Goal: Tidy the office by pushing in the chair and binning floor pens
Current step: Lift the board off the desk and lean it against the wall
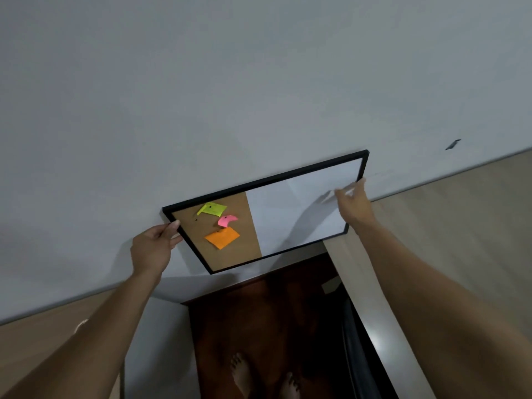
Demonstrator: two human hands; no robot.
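While the board [288, 208] lies long-axis left-right on the wall, left hand [152, 249] and right hand [352, 204] grip its ends — fingers curled.

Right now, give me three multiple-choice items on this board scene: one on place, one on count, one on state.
1. Where do the sticky notes sit on the board?
A. cork half
B. white half
C. frame

2. How many sticky notes are pinned?
A. one
B. three
C. five

3. What are the hands doing?
A. hanging free
B. holding pens
C. holding the board's ends

Answers:
1 A, the yellow note, pink note and orange note all lie on the brown cork.
2 B, those three.
3 C, the left hand grips the cork end, the right hand the white end.
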